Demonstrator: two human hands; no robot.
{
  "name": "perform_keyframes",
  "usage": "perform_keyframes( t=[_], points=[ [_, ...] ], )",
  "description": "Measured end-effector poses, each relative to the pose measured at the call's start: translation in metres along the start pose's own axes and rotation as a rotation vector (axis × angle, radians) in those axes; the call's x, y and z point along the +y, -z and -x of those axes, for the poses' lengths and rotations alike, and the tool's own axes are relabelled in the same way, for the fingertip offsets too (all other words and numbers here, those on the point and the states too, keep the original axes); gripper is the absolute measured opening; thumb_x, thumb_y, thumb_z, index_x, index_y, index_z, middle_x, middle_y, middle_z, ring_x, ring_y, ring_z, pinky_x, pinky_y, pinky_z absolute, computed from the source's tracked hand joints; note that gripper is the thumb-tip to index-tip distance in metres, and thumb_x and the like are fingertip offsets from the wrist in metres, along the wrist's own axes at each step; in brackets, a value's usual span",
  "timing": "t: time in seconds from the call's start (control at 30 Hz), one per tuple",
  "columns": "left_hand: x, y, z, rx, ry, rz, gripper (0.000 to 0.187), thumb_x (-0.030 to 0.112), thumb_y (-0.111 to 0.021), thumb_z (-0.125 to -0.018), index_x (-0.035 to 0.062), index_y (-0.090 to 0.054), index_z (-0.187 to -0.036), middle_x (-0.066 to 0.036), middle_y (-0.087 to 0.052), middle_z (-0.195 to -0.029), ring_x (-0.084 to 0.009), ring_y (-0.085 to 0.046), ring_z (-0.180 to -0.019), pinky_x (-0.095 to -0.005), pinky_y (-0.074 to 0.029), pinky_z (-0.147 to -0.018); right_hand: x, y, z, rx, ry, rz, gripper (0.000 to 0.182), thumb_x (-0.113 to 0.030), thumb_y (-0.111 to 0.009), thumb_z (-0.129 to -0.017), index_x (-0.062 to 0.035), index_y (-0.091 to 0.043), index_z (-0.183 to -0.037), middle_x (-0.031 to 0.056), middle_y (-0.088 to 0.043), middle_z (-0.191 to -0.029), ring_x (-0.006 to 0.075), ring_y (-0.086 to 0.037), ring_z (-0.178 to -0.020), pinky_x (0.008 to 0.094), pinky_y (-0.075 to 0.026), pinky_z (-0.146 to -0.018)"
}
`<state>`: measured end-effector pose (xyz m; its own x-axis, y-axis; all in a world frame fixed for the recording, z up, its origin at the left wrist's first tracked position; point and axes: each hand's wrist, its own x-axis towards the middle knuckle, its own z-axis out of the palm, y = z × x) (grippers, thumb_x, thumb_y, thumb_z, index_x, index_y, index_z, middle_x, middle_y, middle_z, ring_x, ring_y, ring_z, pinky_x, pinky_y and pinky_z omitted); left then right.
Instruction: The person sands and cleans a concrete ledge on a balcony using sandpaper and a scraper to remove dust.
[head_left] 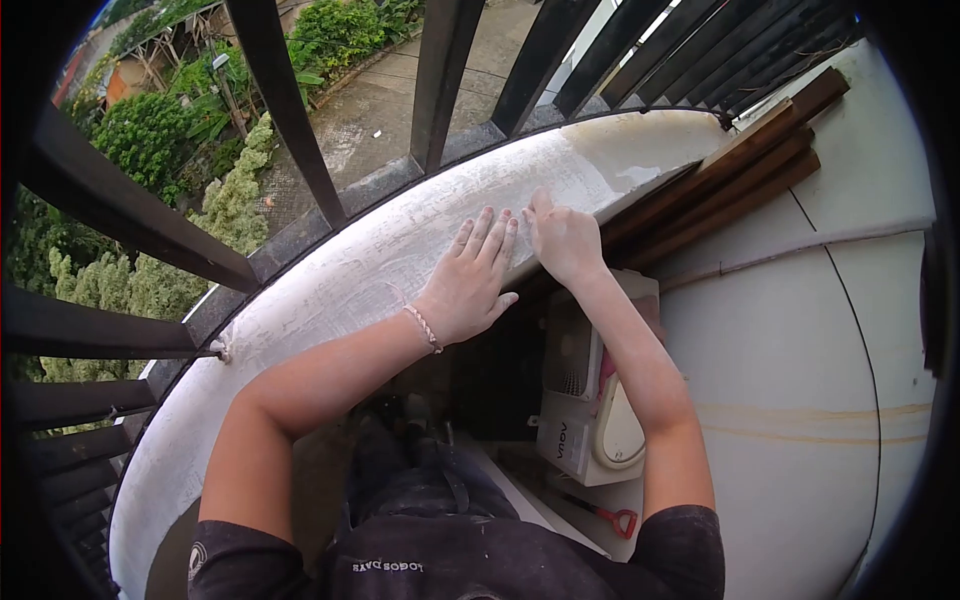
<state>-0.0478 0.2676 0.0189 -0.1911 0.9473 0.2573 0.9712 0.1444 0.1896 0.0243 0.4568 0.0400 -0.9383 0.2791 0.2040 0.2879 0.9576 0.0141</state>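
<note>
A curved white ledge (pixel 400 240) with a patchy, dusty surface runs along the foot of the railing. My left hand (pixel 465 285) lies palm down on it, fingers stretched out and dusted white; a braided bracelet circles that wrist. Just to its right, my right hand (pixel 563 242) is on the ledge near the inner edge, also dusty. Its fingers are curled in, and whatever they may hold is hidden beneath them. A smoother, greyish-white patch (pixel 590 185) of the ledge shows beyond both hands.
Black railing bars (pixel 285 110) rise along the outer side, with shrubs and paving far below. Brown wooden beams (pixel 730 170) lean at the right by the white wall (pixel 770 340). Below my arms are a white box-shaped unit marked AQUA (pixel 567 445) and a red handle (pixel 622 522).
</note>
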Motion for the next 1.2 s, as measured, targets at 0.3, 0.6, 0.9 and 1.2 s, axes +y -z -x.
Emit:
perform_keyframes(
  t=[0.3, 0.6, 0.9, 1.2],
  points=[
    [0.001, -0.002, 0.004, -0.031, -0.003, -0.023, 0.088, 0.039, -0.061, -0.094, -0.0153, -0.025, -0.153, -0.032, -0.024, -0.162, -0.0438, -0.02, -0.154, -0.0513, -0.02, -0.126, 0.0, -0.003, -0.004, 0.014, 0.042, -0.053, 0.021, -0.027, -0.054, -0.103, -0.0052, -0.054, -0.102, 0.0186, -0.071, -0.072, 0.038, -0.072, -0.069, 0.049, -0.056, -0.061],
    [0.001, 0.0, 0.0, -0.04, -0.012, -0.045, 0.086, 0.038, -0.063, -0.093, -0.0148, -0.029, -0.151, -0.032, -0.023, -0.162, -0.0438, -0.02, -0.154, -0.051, -0.02, -0.126, 0.025, -0.006, -0.017, 0.026, -0.167, -0.056, 0.021, -0.028, -0.055, -0.102, -0.0075, -0.054, -0.102, 0.0201, -0.071, -0.074, 0.0403, -0.072, -0.072, 0.0515, -0.056, -0.065],
    [-0.003, 0.0, -0.001, -0.027, 0.004, 0.006, 0.086, 0.037, -0.064, -0.092, -0.0146, -0.029, -0.151, -0.032, -0.022, -0.163, -0.0437, -0.018, -0.155, -0.0504, -0.018, -0.127, 0.024, 0.006, -0.01, 0.148, -0.3, -0.263, 0.024, -0.032, -0.058, -0.101, -0.0077, -0.058, -0.106, 0.0189, -0.073, -0.081, 0.0403, -0.072, -0.08, 0.0504, -0.055, -0.073],
    [-0.004, -0.002, 0.0, -0.033, 0.001, 0.023, 0.086, 0.034, -0.066, -0.091, -0.0143, -0.029, -0.151, -0.032, -0.021, -0.163, -0.0433, -0.018, -0.155, -0.0502, -0.016, -0.127, 0.004, 0.027, 0.012, 0.071, -0.137, -0.249, 0.015, -0.017, -0.067, -0.093, -0.0085, -0.07, -0.104, 0.0163, -0.073, -0.095, 0.0361, -0.071, -0.091, 0.046, -0.056, -0.08]
  ],
)
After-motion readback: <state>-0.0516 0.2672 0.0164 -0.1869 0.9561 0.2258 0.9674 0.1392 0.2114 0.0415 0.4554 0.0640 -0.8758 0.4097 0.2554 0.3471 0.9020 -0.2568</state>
